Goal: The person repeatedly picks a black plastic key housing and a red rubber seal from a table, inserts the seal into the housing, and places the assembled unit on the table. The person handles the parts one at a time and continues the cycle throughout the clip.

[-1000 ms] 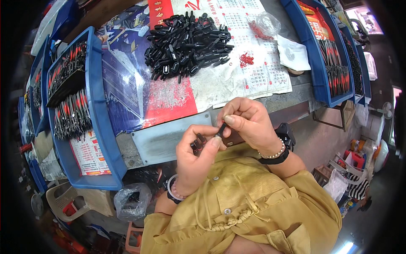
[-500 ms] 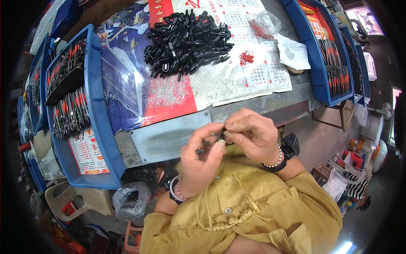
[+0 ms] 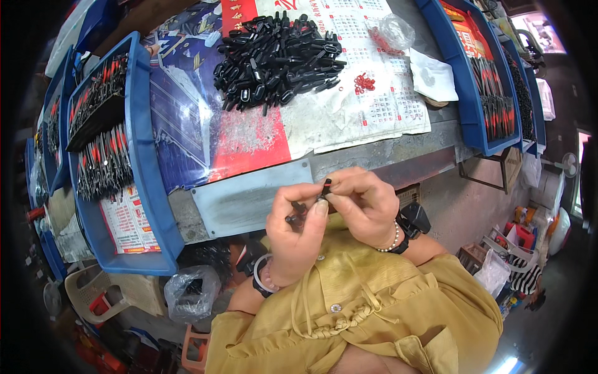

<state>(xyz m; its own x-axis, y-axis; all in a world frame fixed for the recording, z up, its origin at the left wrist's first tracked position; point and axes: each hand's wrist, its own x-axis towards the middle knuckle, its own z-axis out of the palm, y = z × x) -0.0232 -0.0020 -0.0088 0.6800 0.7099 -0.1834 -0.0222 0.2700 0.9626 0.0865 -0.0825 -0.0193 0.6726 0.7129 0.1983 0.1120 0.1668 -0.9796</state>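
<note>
Work seems unfinished: left hand (image 3: 289, 242) and right hand (image 3: 369, 212) together pinch a red-banded piece (image 3: 327, 185), black heap (image 3: 274, 65) and red rings (image 3: 364, 83) untouched.

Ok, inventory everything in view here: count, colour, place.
Part pile: many, black, on bench
Printed sheets: several, blue, red, white, under pile
Loose rings: several, red, right of pile
Bag: 1, clear, beyond rings
Paper: 1, white, bench's right
Trays: several, blue, both sides
Metal plate: 1, grey, bench's near edge
Chair: 1, beige, lower left
Held part: 1, black with red, centre
Other parts: few, black, left of held part
Top: 1, mustard, lower centre
Left hand: 1, bare, gripping held part
Right hand: 1, bare, gripping held part
</note>
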